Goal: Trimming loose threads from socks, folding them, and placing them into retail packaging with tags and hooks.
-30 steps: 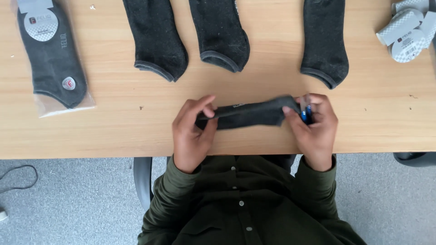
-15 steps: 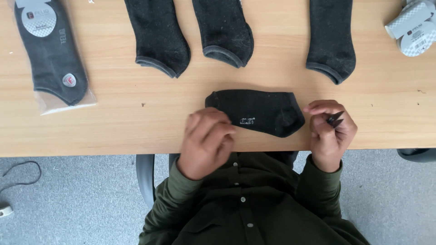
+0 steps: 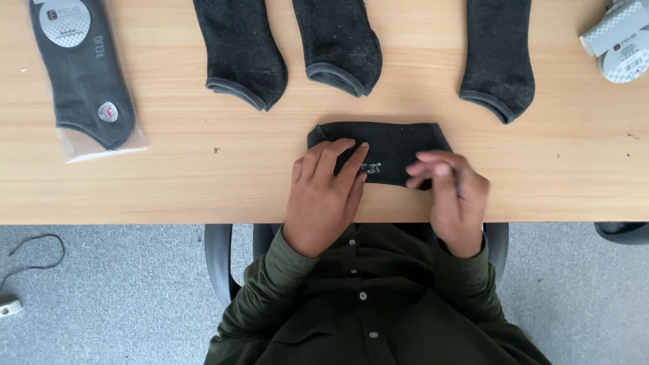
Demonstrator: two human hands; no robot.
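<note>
Bright, even, soft overhead light; faint shadows, no glare; slight motion blur on the right hand.

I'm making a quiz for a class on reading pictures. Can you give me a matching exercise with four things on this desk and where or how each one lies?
Things:
1. Dark sock sealed in a clear plastic bag
2. Flat black ankle sock with a small pale mark
3. Round white and grey paper labels
4. Thin black cable

Places or states:
A. On the grey floor, lower left
B. Far left of the wooden desk
C. Under both hands, near the desk's front edge
D. Top right corner of the desk

Pairs: 1-B, 2-C, 3-D, 4-A
</note>
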